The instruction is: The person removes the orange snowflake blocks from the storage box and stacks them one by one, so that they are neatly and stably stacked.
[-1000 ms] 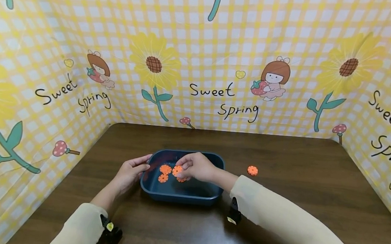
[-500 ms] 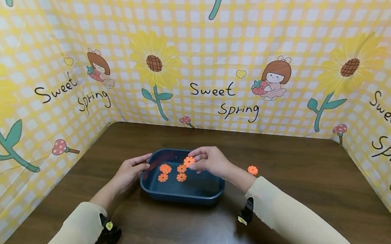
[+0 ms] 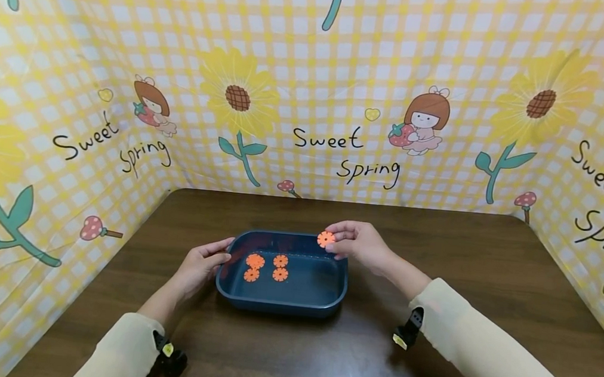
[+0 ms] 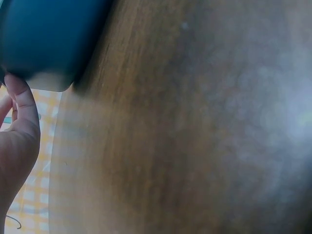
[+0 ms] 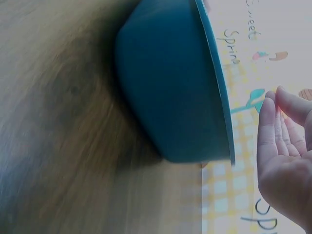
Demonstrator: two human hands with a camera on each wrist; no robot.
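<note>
A dark blue rectangular plastic basin (image 3: 280,303) stands on the table in the head view. My left hand (image 3: 200,268) holds its left end, thumb at the rim; in the left wrist view part of that hand (image 4: 22,126) meets the basin wall. My right hand (image 3: 363,245) pinches an orange notched, flower-shaped disc (image 3: 326,239) above the basin's back right corner. Several similar orange discs (image 3: 280,274) lie on the basin floor in two groups, left of its middle. In the right wrist view, the thumb and fingers come together beside the basin, and the disc is not visible.
The brown wooden table (image 3: 287,361) extends around the basin. A yellow checked cloth (image 3: 322,82) with printed flowers hangs behind and at both sides. Black wrist devices (image 3: 407,330) hang below both cuffs.
My right hand has risen from inside the basin toward its back right corner, carrying an orange disc. The loose disc on the table is now hidden behind my right wrist. My left hand stays put.
</note>
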